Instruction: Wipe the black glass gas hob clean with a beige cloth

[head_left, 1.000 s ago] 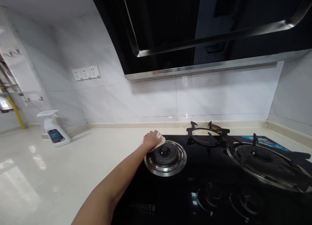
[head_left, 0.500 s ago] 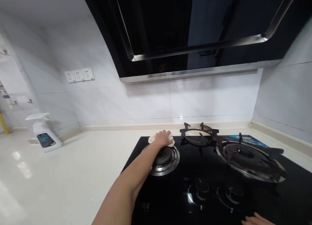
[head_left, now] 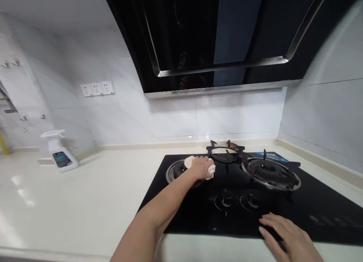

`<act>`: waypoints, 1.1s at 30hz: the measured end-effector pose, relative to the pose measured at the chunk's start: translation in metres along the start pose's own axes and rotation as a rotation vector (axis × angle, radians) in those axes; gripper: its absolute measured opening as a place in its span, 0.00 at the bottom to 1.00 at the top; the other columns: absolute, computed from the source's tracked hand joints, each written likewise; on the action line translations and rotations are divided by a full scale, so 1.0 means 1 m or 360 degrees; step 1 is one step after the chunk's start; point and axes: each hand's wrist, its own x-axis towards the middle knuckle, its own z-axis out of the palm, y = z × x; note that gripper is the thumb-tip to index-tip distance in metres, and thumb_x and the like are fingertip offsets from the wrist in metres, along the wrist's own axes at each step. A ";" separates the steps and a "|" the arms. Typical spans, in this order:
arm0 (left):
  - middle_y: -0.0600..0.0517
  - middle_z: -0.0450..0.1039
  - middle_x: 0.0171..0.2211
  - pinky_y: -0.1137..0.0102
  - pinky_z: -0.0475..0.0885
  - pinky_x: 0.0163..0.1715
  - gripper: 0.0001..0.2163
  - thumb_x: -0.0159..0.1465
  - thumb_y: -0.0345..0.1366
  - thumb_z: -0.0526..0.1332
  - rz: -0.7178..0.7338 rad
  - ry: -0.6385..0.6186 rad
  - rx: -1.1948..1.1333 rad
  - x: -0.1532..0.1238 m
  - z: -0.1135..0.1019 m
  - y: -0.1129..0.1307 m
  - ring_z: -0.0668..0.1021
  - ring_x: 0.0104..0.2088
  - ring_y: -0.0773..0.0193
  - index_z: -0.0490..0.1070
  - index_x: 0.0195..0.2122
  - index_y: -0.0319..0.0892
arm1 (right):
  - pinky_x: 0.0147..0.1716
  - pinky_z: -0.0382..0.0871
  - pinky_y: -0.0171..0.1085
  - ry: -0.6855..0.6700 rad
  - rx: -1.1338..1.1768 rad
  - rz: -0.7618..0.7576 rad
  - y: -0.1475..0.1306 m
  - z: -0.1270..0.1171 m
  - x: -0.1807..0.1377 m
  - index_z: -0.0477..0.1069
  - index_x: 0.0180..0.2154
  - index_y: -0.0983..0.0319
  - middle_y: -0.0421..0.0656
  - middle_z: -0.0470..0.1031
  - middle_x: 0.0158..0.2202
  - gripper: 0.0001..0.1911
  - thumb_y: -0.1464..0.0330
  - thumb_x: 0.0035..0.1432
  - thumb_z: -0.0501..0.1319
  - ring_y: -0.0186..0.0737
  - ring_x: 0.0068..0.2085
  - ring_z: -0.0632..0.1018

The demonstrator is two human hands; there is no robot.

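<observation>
My left hand [head_left: 200, 167] is closed over a crumpled white cloth [head_left: 211, 170] and presses it onto the right side of the left burner [head_left: 171, 172]. The burner has a metal ring and a dark centre, partly covered by my hand and forearm. My right hand [head_left: 286, 233] rests near the front edge of the black glass stove [head_left: 198, 220], its fingers apart and holding nothing. In front of it are two control knobs [head_left: 226, 197]. A pan support [head_left: 225, 156] lies off its burner at the back of the stove.
The right burner [head_left: 269, 173] carries its own dark support. A white spray bottle [head_left: 62, 158] stands on the pale counter [head_left: 107, 194] at left. Overhead slopes a black range hood [head_left: 187, 35]. A blue label [head_left: 273, 155] lies along the stove's back edge.
My left hand has slid the cloth from the back of the left burner to its right side. My right hand has come further into view over the stove's front. The view has shifted slightly.
</observation>
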 end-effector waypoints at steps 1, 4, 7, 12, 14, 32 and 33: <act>0.45 0.72 0.56 0.53 0.67 0.57 0.22 0.62 0.51 0.65 0.0018 0.0003 -0.0012 -0.007 -0.001 0.004 0.74 0.56 0.45 0.70 0.56 0.50 | 0.49 0.77 0.49 -0.0003 0.0023 0.0045 -0.004 -0.002 0.001 0.80 0.46 0.53 0.44 0.82 0.51 0.20 0.49 0.67 0.58 0.53 0.53 0.81; 0.45 0.72 0.55 0.55 0.66 0.58 0.22 0.62 0.50 0.65 0.0048 0.0024 -0.0061 -0.031 -0.003 0.016 0.74 0.56 0.46 0.70 0.56 0.50 | 0.53 0.74 0.52 -0.0064 0.0078 0.0144 -0.012 -0.006 0.003 0.80 0.46 0.54 0.45 0.81 0.52 0.21 0.48 0.68 0.55 0.53 0.54 0.80; 0.46 0.73 0.54 0.57 0.68 0.56 0.24 0.63 0.51 0.64 0.0044 0.0047 -0.0117 -0.061 -0.004 0.032 0.75 0.55 0.49 0.69 0.58 0.50 | 0.56 0.72 0.52 -0.0101 0.0145 0.0170 -0.013 -0.009 0.006 0.80 0.45 0.55 0.46 0.81 0.51 0.22 0.49 0.69 0.54 0.52 0.54 0.79; 0.49 0.74 0.51 0.61 0.70 0.53 0.25 0.61 0.53 0.65 0.0071 0.0143 -0.0311 -0.115 -0.001 0.056 0.76 0.52 0.52 0.69 0.57 0.52 | 0.56 0.72 0.51 -0.0113 0.0226 0.0152 -0.010 -0.010 0.008 0.80 0.45 0.57 0.47 0.81 0.50 0.22 0.50 0.68 0.54 0.51 0.52 0.80; 0.49 0.74 0.50 0.60 0.70 0.53 0.26 0.60 0.54 0.65 0.0068 0.0187 -0.0401 -0.134 -0.001 0.059 0.76 0.51 0.51 0.70 0.57 0.52 | 0.55 0.72 0.50 -0.0125 0.0245 0.0165 -0.010 -0.011 0.010 0.80 0.45 0.57 0.48 0.81 0.50 0.23 0.50 0.68 0.54 0.50 0.52 0.80; 0.47 0.71 0.63 0.60 0.65 0.64 0.21 0.70 0.50 0.56 -0.0963 0.0474 -0.0844 -0.208 -0.037 -0.086 0.73 0.63 0.55 0.70 0.60 0.49 | 0.52 0.73 0.51 -0.0166 0.0472 0.0369 -0.010 -0.006 0.013 0.79 0.40 0.52 0.45 0.81 0.48 0.22 0.45 0.62 0.56 0.53 0.49 0.80; 0.46 0.72 0.63 0.58 0.64 0.64 0.20 0.71 0.49 0.54 -0.1041 0.0466 -0.0811 -0.212 -0.032 -0.095 0.72 0.63 0.54 0.71 0.59 0.48 | 0.51 0.74 0.50 -0.0152 0.0525 0.0406 -0.019 -0.007 0.015 0.79 0.40 0.52 0.45 0.80 0.47 0.22 0.45 0.63 0.56 0.52 0.49 0.80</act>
